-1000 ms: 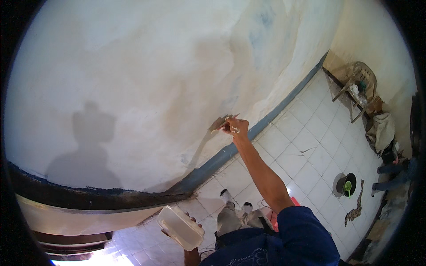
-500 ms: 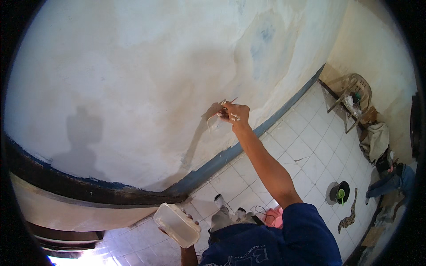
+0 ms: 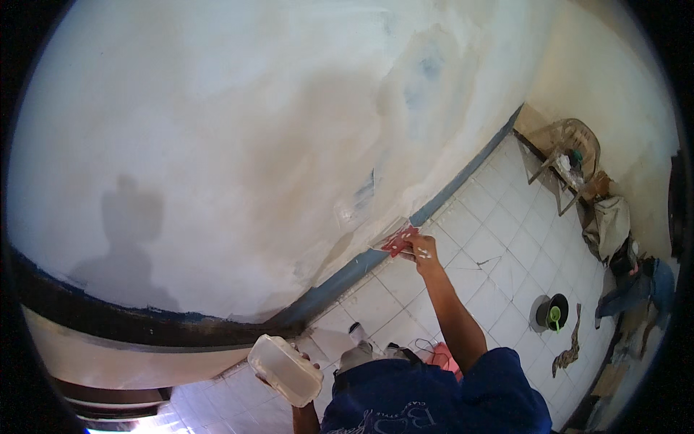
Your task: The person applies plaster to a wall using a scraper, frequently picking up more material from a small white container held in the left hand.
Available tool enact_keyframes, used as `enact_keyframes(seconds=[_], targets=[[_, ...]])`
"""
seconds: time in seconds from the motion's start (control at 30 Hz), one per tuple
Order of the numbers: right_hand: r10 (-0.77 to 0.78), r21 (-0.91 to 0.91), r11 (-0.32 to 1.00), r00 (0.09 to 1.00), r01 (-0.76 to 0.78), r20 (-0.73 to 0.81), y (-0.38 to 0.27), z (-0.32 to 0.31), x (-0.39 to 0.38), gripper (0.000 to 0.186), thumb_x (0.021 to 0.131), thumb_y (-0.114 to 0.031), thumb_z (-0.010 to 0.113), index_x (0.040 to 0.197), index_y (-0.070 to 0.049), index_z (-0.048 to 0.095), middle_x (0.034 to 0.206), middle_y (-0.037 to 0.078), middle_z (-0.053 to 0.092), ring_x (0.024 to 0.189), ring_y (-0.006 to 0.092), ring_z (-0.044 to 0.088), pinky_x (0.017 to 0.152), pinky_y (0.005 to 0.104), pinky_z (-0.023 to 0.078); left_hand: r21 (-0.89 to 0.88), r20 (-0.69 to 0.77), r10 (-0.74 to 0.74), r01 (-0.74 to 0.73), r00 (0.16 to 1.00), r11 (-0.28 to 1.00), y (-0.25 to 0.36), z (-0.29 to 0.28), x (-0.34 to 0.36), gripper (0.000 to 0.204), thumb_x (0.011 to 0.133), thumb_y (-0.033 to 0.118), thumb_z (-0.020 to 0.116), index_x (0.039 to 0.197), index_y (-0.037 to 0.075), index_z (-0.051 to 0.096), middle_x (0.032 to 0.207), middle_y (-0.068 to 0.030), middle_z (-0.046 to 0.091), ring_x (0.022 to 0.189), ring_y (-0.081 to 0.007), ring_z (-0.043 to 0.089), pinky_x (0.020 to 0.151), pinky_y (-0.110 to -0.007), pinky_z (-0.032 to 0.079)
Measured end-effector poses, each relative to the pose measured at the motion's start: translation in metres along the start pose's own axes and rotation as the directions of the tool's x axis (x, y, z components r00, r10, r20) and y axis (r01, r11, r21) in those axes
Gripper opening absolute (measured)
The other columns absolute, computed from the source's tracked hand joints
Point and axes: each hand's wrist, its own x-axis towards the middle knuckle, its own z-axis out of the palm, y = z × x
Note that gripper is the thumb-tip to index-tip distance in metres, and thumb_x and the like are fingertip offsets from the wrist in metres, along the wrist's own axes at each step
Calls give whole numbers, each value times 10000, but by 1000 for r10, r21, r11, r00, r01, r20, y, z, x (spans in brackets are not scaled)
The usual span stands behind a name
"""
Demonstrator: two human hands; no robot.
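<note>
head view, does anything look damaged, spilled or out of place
Yes. The pale wall looks patchy: brownish stains and bluish patches break its colour. A crumpled strip, perhaps a rag, lies loose on the tiled floor near the black bucket. White smears mark the right hand, which holds a red scraper.

You have two bare hands in view: one right hand (image 3: 421, 249) and one left hand (image 3: 307, 357), partly hidden. You have one flat red tool spotted with white (image 3: 397, 239) and one whitish, rectangular plastic tub with rounded corners (image 3: 285, 370). Across the floor you can count one beige plastic chair (image 3: 585, 138), one black round basin (image 3: 561, 303), one bright green plastic scoop (image 3: 554, 315), one twisted brown strip of cloth (image 3: 566, 357), one crumpled pale grey cloth (image 3: 614, 217) and one pinkish-red plastic object (image 3: 443, 357), partly covered. Near you there is one other person in blue jeans (image 3: 656, 286).
</note>
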Motion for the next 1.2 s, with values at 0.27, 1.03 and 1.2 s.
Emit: enact_keyframes(seconds=[0.27,1.03,1.2], targets=[[-360,29,927,909,374,-208,47,-6,18,92,818,-129,648,827,-38,652,766,37,643,667,137,613,578,287,498,141,-134,-77,96,988,985,-22,46,26,1000,763,833,440,1485,161,272,1378,-165,445,1113,-443,507,820,-683,427],[-676,72,697,688,713,-265,23,61,13,167,820,54,638,982,46,676,872,65,660,689,145,604,624,250,490,-2,-243,-369,380,897,925,-5,42,86,1032,687,862,508,1465,212,315,1386,-177,428,1135,-461,483,853,-709,400],[-970,-629,222,105,745,-218,10,99,14,363,774,96,628,1107,-36,687,1024,121,643,844,210,628,691,284,515,32,-239,-344,362,908,932,0,39,78,1021,686,860,512,1463,224,321,1384,-174,430,1143,-460,478,860,-704,398]])
